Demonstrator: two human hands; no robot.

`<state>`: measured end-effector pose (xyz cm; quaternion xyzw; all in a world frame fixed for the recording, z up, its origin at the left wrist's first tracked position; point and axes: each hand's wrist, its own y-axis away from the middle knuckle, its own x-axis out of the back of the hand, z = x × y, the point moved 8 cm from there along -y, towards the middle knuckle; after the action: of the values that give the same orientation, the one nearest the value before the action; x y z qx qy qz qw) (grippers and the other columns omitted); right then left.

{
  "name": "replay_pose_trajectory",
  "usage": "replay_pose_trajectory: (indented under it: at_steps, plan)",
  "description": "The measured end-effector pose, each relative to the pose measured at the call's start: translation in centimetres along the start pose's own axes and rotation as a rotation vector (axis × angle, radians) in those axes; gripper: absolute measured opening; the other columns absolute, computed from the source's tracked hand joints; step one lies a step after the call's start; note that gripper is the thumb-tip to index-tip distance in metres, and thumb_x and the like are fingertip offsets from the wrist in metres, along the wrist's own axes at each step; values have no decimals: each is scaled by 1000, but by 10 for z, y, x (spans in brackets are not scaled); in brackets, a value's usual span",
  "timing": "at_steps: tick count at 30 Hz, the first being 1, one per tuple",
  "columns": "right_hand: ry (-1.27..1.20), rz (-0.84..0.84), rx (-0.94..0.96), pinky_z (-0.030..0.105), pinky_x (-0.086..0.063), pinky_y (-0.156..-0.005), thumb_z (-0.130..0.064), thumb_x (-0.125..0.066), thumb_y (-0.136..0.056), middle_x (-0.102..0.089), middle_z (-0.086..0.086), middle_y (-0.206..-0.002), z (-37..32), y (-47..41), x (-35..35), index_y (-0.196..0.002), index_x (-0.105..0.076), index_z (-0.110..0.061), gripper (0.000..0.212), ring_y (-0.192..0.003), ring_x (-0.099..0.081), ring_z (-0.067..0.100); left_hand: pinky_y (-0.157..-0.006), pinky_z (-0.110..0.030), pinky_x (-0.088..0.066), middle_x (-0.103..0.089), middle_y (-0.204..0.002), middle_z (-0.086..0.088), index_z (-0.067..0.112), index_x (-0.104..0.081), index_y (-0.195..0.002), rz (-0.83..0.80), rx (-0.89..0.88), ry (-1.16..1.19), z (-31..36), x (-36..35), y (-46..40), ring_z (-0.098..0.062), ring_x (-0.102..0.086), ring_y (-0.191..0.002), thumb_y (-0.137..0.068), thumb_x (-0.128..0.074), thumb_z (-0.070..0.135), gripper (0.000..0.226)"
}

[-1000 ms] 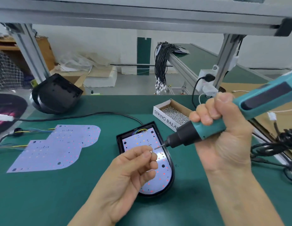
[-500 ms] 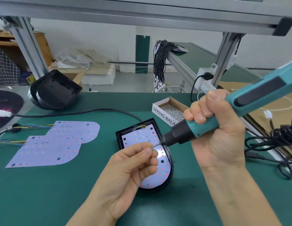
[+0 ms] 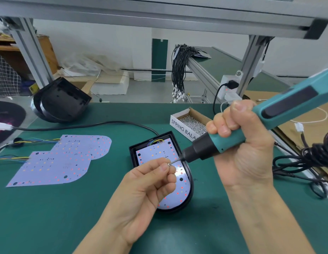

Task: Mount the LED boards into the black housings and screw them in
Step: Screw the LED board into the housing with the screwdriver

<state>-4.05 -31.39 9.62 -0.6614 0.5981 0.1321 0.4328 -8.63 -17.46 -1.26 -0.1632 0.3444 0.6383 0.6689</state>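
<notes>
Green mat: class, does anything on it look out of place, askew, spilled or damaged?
Little stands out. The empty black housings at the far left lie tipped on their sides, overhanging the green mat edge. The two loose LED boards overlap untidily. Nothing looks spilled or damaged; the screws stay in their box.

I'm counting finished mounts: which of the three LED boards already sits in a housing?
The LED board under both hands, lying inside the black housing. The two loose boards lie bare on the mat, left.
</notes>
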Motion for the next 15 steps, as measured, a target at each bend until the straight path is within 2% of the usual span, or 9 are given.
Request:
replay_pose_trajectory:
  at_steps: [7, 11, 15]
  plan:
    - [35, -6, 11, 20, -43, -52, -3, -52, -80, -39, -7, -49, 0, 0, -1, -64, -39, -17, 25, -43, -40, 9, -51, -20, -54, -65, -67, -10, 6, -75, -68, 25, -43, 4, -1, 2, 0, -14, -61, -54, -59, -70, 9, 11]
    - [38, 22, 30, 21, -43, -53, -3, -52, -81, -38, -8, -50, 3, 1, 2, -63, -40, -18, 27, -43, -40, 8, -53, -20, -52, -67, -66, -10, 7, -76, -70, 119, -264, -136, 12, 6, 1, -15, -60, -54, -54, -73, 15, 18]
    - [-9, 100, 44, 21, -43, -53, -1, -52, -84, -39, -8, -51, 9, 4, 11, -60, -43, -20, 32, -44, -41, 8, -55, -20, -51, -70, -66, -9, 13, -77, -70, 202, -440, -296, 26, 9, 2, -16, -62, -54, -59, -71, 17, 12]
